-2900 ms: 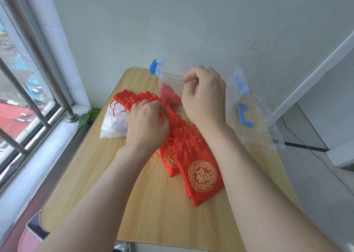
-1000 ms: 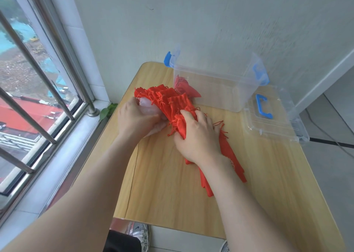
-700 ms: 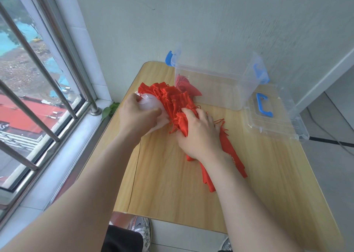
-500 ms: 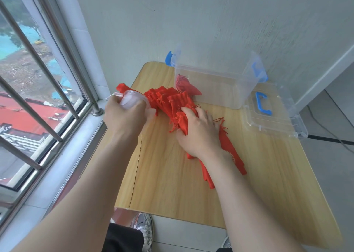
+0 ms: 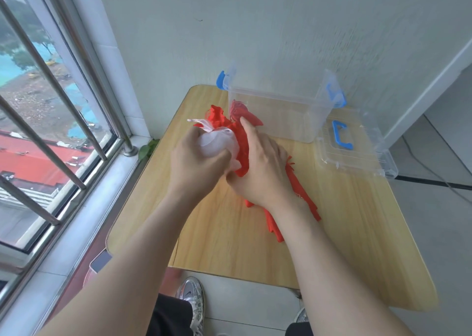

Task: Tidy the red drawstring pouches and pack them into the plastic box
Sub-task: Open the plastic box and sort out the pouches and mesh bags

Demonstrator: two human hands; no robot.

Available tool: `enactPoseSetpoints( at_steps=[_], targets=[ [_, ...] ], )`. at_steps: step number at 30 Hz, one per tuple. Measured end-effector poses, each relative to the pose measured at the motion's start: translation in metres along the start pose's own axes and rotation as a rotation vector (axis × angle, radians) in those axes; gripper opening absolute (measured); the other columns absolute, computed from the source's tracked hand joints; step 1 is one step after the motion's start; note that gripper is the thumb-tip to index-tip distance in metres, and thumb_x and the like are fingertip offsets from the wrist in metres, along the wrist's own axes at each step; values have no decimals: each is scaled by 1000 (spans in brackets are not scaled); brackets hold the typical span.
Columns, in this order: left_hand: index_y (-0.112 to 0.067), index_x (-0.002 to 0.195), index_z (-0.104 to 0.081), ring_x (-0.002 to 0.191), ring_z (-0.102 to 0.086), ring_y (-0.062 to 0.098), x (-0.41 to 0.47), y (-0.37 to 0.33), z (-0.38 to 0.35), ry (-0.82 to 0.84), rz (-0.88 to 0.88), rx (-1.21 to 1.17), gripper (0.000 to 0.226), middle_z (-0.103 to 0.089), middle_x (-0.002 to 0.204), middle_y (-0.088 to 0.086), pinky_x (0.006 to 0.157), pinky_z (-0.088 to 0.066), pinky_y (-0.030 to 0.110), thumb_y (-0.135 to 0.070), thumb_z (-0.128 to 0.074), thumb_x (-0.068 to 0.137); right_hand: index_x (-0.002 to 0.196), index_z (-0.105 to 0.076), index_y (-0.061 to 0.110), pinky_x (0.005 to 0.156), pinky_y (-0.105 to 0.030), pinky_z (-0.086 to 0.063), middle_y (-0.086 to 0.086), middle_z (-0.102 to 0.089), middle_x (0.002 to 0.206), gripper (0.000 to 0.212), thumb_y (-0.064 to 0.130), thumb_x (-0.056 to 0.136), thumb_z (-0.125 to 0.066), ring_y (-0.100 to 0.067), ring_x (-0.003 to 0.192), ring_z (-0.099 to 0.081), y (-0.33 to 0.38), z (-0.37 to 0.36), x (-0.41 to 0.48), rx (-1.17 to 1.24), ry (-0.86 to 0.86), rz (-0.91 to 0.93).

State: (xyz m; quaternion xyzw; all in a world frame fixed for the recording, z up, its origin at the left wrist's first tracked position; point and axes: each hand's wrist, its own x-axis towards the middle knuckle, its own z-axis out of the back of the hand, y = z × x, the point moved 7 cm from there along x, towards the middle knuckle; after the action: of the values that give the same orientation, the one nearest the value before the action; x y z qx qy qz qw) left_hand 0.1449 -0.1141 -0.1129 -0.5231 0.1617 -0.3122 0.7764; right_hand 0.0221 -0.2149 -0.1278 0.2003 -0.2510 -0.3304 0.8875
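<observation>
Our left hand (image 5: 196, 164) is clenched round a crumpled white bag (image 5: 217, 144) at the far left end of the heap, touching the red cloth. Our right hand (image 5: 260, 169) lies with its fingers nearly straight, pressing down on the red pouches (image 5: 241, 146). These sit in an overlapping heap on the table (image 5: 357, 233), running from just beside the near left corner of the box towards us under the right wrist. The clear box (image 5: 293, 121) stands open at the far edge, with a single pouch (image 5: 245, 114) leaning inside its left end. The lid (image 5: 357, 157) lies flat just right of it.

We judge the pouches light, thin and limp. They will probably slump, slide over one another and snag by their cords. We would best take them across the middle of the stack, thumb beneath and fingers on top, never by the strings.

Our palm hides most of the heap, so we cannot count it. We cannot tell whether the thumb is tucked under the cloth, nor whether the white bag holds anything.
</observation>
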Motion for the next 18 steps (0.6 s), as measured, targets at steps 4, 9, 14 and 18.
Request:
enactPoseSetpoints(
  at_steps=[4,9,14,18],
  targets=[
    [-26,115,-56,90,-72,32,1,10,-17,172,81,-29,49,-68,100,2,70,-63,51,-34,-80,74,160,-27,45,115,-47,-30,8,-55,135,92,25,81,-70,-23,131,-49,-1,1,-7,-43,77,40],
    [-36,152,-25,101,-62,17,5,20,-14,232,119,-17,95,-50,120,-1,66,-52,28,-34,-90,83,100,-75,33,92,-39,-27,13,-65,108,15,26,90,-67,-22,117,-49,-18,3,-6,-120,-81,-55],
    [-22,135,-32,87,-58,16,7,26,-1,90,217,53,77,-50,118,4,59,-44,30,-43,-87,85,89,-80,35,99,-36,-23,18,-67,114,27,16,81,-63,-15,123,-45,-22,4,-8,-95,-14,-81],
    [-27,130,-39,84,-61,10,7,20,8,8,161,125,52,-63,111,3,58,-41,29,-36,-74,93,97,-78,32,102,-41,-38,12,-67,112,24,20,85,-61,-20,117,-55,-13,15,-9,24,-140,-46]
  ],
)
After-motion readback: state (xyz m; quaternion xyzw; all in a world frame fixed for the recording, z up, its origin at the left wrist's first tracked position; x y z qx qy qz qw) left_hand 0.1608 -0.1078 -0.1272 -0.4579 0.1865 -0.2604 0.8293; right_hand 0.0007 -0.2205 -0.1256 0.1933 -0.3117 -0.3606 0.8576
